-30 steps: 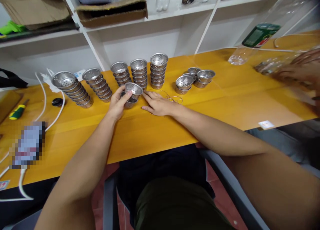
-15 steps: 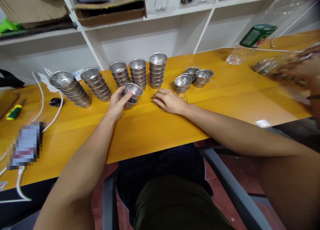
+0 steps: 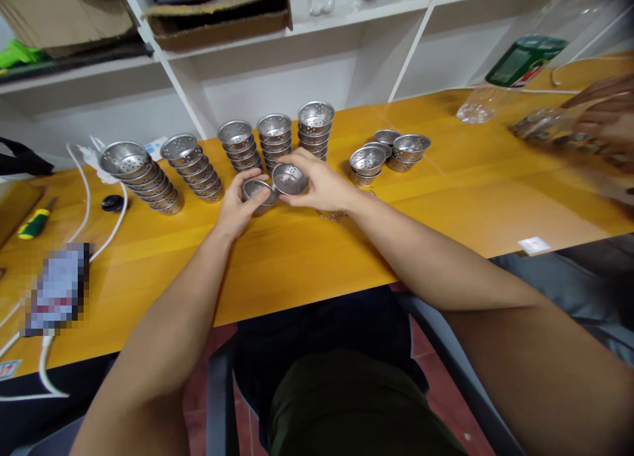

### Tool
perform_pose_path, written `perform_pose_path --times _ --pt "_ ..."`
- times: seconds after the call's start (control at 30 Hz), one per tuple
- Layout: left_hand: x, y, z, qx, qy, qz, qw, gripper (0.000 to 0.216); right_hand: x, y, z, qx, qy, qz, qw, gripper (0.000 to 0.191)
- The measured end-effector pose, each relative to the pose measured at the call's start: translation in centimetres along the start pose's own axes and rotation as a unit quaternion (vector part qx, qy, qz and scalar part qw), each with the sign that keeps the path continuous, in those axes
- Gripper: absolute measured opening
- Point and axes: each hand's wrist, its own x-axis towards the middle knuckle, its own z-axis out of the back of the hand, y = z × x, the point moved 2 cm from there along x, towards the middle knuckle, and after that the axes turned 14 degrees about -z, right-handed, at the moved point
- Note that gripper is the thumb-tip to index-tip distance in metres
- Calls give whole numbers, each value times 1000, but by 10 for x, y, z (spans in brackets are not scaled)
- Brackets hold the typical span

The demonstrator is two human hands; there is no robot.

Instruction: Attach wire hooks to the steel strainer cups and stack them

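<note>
My left hand (image 3: pixel 236 208) is closed on a perforated metal cup (image 3: pixel 259 192) held low over the table. A second perforated metal cup (image 3: pixel 291 180) sits in my right hand (image 3: pixel 321 182), tilted towards me and right beside the first one. Behind my hands stand tall stacks of the same cups, among them a middle stack (image 3: pixel 275 139) and a right-hand stack (image 3: pixel 316 123); my right hand hides the lower parts of these two. Thin metallic bits (image 3: pixel 334 215) lie under my right wrist, too small to name.
Leaning stacks of cups (image 3: pixel 143 179) stand on the left, short ones (image 3: pixel 366 162) on the right. Further left are a black cap (image 3: pixel 112 203), white cables and a screwdriver (image 3: pixel 34 223). A plastic bottle (image 3: pixel 515 66) and another person's hand (image 3: pixel 609 116) are at the right.
My right hand has lifted from the table and moved left to grip the upper cup. That cup is now tipped apart from the lower one, which stays in my left hand.
</note>
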Motion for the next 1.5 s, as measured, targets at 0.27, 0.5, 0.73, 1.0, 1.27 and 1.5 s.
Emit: perform_pose_path --times 0.27,0.5,0.73,1.0,1.27,1.5 --pt "1 -13 -4 89 -9 -88 992 107 -12 -15 -26 -67 125 -69 987 68" --pt "3 -2 4 174 0 -170 970 105 -9 -3 -13 9 64 46 997 72" --pt "0 3 -1 173 105 -217 955 89 -12 23 -6 3 43 135 990 28" --pt "1 -8 -2 151 137 -179 963 79 -15 32 -2 53 44 107 992 27" --pt "-3 -11 -6 149 148 -185 960 82 -10 30 2 116 89 81 986 50" --pt "-1 -13 -4 184 148 -192 953 85 -11 29 1 156 85 49 983 54"
